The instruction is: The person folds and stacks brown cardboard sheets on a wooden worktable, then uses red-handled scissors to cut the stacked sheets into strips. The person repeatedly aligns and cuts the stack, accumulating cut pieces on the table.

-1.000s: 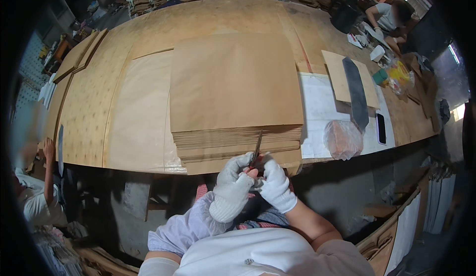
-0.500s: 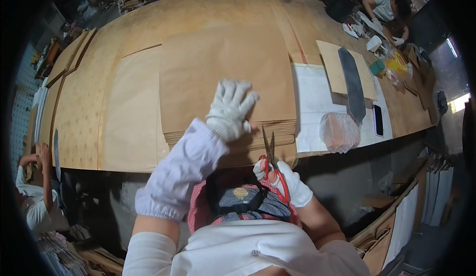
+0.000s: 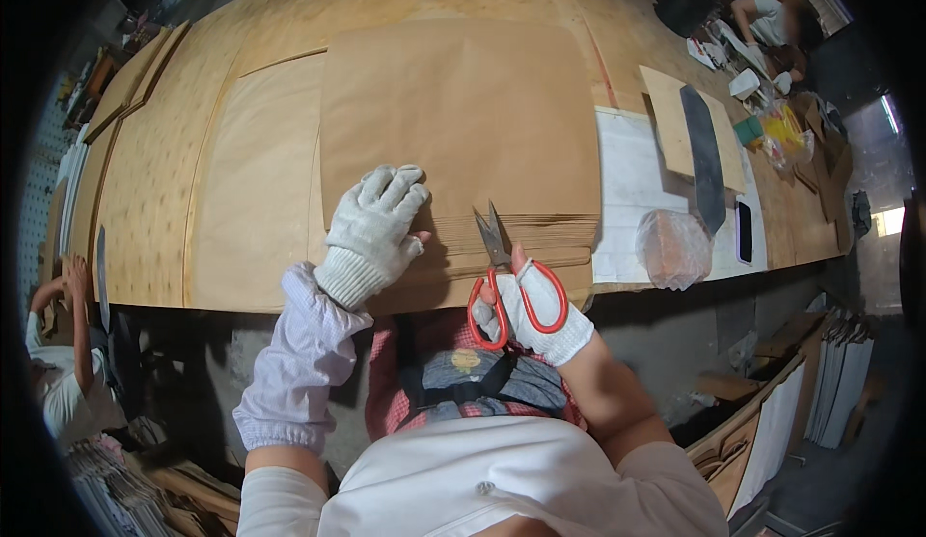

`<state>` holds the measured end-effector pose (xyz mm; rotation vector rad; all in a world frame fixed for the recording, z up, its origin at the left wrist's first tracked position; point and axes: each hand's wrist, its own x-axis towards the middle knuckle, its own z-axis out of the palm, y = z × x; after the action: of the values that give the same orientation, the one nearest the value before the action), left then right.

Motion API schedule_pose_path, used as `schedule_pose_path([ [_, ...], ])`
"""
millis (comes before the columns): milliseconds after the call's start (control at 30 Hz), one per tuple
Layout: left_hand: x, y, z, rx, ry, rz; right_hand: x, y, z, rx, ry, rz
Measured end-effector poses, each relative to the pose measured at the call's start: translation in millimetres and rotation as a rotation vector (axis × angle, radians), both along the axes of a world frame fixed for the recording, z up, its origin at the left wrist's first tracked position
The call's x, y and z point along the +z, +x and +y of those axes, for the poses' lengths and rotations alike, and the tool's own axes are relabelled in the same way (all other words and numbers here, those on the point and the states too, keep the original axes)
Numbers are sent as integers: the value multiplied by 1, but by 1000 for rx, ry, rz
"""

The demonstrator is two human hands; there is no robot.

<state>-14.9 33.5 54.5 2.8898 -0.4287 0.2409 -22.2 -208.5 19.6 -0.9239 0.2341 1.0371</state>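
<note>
A stack of large brown paper sheets point(image 3: 463, 113) lies before me on the wooden table, its near edges fanned out in thin steps. My left hand point(image 3: 373, 224), in a white knit glove with the thumb tip bare, rests on the stack's near left part, fingers out. In my right hand point(image 3: 540, 315), gloved with bare fingertips, is a pair of scissors point(image 3: 496, 248) with red handles. Their blades are a little apart and point at the fanned edges near the table's front. Whether the tips touch the paper I cannot tell.
Right of the stack, a white sheet point(image 3: 622, 185) carries a light board point(image 3: 666, 118), a dark grey strip point(image 3: 704, 166), a plastic-wrapped bundle point(image 3: 673, 250) and a phone point(image 3: 744, 231). One person point(image 3: 772, 26) works at the far right, another point(image 3: 72, 373) at the left.
My left hand has slid left over the stack. My right hand has raised the scissors slightly and turned them, bringing the blades over the fanned edges.
</note>
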Motion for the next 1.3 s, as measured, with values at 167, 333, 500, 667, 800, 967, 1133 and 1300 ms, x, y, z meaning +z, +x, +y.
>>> schedule_pose_path([
  [167,3,7,-11,104,68,101,-12,10,5,67,-132,-146],
  [333,-5,12,-9,77,108,87,-24,1,1,40,92,-3],
  [500,-5,14,-3,55,118,87,-16,8,11,79,-96,-104],
  [667,-15,17,-4,174,134,11,-41,-1,3,157,-331,-410],
  [800,-23,17,-1,172,174,-70,-86,2,-37,360,-758,-878],
  [967,-15,16,-6,187,125,27,-73,13,-78,-250,-427,-235],
  [1133,-17,14,-4,172,123,-21,-32,24,-64,-233,-579,-219],
  [1300,-9,-1,2,333,85,-63,-40,22,-60,-311,-553,-185],
])
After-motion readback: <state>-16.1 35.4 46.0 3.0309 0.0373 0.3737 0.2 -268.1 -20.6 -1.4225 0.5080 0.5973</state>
